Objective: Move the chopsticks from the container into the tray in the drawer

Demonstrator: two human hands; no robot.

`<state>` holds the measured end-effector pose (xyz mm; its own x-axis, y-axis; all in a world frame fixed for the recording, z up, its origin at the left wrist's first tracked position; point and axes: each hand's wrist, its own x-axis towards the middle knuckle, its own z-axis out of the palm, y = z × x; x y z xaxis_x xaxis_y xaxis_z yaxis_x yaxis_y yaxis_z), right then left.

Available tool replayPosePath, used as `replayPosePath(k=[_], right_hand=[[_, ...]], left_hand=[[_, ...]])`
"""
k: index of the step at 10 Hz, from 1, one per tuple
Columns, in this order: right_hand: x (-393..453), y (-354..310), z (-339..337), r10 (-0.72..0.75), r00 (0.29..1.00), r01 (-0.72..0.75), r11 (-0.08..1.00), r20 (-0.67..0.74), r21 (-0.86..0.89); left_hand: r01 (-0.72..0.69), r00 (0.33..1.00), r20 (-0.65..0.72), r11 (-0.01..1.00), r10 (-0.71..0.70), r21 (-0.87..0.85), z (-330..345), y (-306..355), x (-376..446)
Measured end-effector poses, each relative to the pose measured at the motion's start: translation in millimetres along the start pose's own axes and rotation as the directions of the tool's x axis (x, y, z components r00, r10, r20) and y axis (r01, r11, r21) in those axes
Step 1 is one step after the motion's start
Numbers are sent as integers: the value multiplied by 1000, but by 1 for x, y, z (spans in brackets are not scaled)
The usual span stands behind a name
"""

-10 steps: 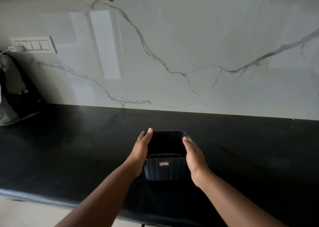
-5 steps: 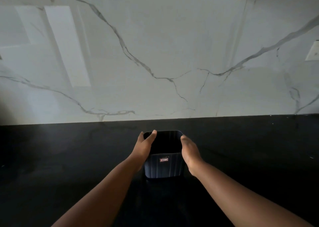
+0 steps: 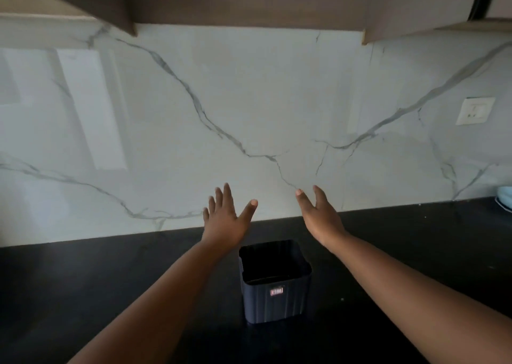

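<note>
Left hand (image 3: pixel 225 219) is raised over the black stone countertop (image 3: pixel 83 280), fingers (image 3: pixel 227 194) spread wide, holding nothing. Between the forearms one dark blue ribbed square plastic container (image 3: pixel 275 283) stands upright on the counter, apart from both hands; its inside looks dark, no chopsticks visible, cannot tell if any lie within. Right hand (image 3: pixel 321 217) is also raised, palm open, empty. Risks: a dropping forearm could tip the light container; chopsticks may be missed; the drawer and tray are out of view. Count: two hands, one container, one white wall socket (image 3: pixel 475 111), zero visible chopsticks.
</note>
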<state>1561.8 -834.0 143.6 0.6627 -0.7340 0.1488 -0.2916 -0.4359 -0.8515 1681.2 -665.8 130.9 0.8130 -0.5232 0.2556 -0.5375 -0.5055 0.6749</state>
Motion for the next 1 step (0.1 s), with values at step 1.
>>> replayPosePath(k=[1], right_hand=[[19, -52, -17, -173, 981, 158, 976, -85, -153]], left_hand=[[-154, 978, -107, 963, 181, 222, -39, 33, 24]])
